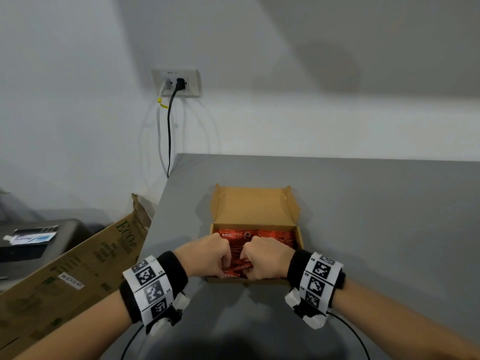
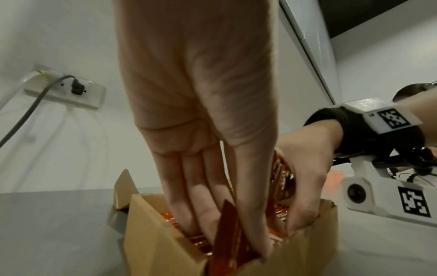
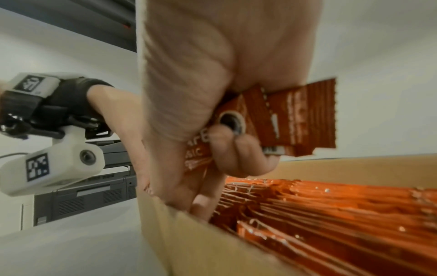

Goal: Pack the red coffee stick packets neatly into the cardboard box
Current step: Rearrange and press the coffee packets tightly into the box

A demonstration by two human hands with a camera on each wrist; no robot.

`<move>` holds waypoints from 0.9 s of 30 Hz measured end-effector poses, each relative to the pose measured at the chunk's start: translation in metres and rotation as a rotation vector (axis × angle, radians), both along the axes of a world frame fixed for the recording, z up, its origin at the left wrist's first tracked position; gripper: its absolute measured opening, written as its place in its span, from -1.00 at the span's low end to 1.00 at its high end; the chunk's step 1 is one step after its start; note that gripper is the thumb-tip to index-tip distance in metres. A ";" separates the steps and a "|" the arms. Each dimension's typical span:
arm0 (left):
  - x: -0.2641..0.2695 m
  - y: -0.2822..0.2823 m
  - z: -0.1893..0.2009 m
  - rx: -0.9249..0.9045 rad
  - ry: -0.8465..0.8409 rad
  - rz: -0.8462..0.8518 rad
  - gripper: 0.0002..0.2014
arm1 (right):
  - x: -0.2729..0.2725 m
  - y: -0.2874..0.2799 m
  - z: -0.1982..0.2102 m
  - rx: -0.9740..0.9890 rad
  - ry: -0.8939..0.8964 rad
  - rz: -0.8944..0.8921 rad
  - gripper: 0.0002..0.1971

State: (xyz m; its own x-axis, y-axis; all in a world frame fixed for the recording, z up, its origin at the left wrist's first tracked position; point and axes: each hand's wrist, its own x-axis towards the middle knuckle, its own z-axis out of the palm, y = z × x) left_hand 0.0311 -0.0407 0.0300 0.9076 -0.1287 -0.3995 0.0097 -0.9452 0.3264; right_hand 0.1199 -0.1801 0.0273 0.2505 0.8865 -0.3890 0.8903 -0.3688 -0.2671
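Note:
The cardboard box [image 1: 255,203] lies on the grey table with its lid folded back, and red coffee stick packets [image 1: 272,236] fill it in rows. Both hands are at its near edge. My left hand [image 1: 210,255] reaches down into the box [image 2: 151,233] and pinches an upright red packet [image 2: 227,229] between thumb and fingers. My right hand [image 1: 265,258] grips a bundle of red packets [image 3: 283,119] just above the packed rows [image 3: 331,205], fingers [image 3: 236,158] curled round it. The near ends of the rows are hidden under the hands.
A large brown carton [image 1: 78,268] leans beside the table's left edge, with a dark printer [image 1: 33,245] behind it. A wall socket [image 1: 176,83] with two cables sits above the table's back left corner. Bare grey tabletop [image 1: 376,216] extends to the right of the box.

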 end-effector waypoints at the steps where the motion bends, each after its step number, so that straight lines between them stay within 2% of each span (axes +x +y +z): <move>1: 0.000 0.001 -0.001 -0.010 0.002 0.009 -0.84 | 0.000 0.000 0.001 -0.005 0.004 -0.004 -0.83; 5: 0.002 0.004 -0.005 -0.058 0.043 0.023 -0.85 | 0.000 0.002 0.002 -0.024 -0.001 0.002 -0.83; 7: 0.001 -0.003 -0.009 0.018 0.011 -0.022 -0.82 | -0.001 0.003 0.002 -0.036 -0.037 0.023 -0.80; 9: -0.002 -0.009 -0.015 0.101 -0.037 -0.033 -0.82 | -0.001 0.002 0.001 -0.054 -0.064 0.036 -0.67; 13: -0.003 -0.005 -0.022 0.065 -0.051 -0.022 -0.85 | -0.001 0.001 0.000 -0.043 -0.067 0.029 -0.76; 15: 0.000 -0.001 -0.016 0.001 -0.011 0.015 -0.89 | -0.003 0.001 0.000 -0.038 -0.086 0.035 -0.74; 17: 0.004 0.004 -0.010 -0.053 0.051 0.068 -0.86 | -0.005 0.002 0.001 -0.034 -0.100 0.044 -0.84; 18: 0.005 0.005 -0.008 -0.065 0.068 0.075 -0.85 | -0.005 0.002 0.001 -0.034 -0.106 0.043 -0.80; 21: 0.002 0.002 -0.009 -0.018 0.041 0.016 -0.88 | -0.005 0.001 0.000 -0.016 -0.106 0.044 -0.78; 25: -0.001 -0.007 -0.019 0.081 -0.032 -0.037 -0.81 | -0.002 0.000 0.001 -0.020 -0.065 0.036 -0.75; 27: 0.000 -0.005 -0.019 0.044 -0.045 -0.025 -0.81 | 0.000 -0.002 0.001 -0.024 -0.034 0.013 -0.73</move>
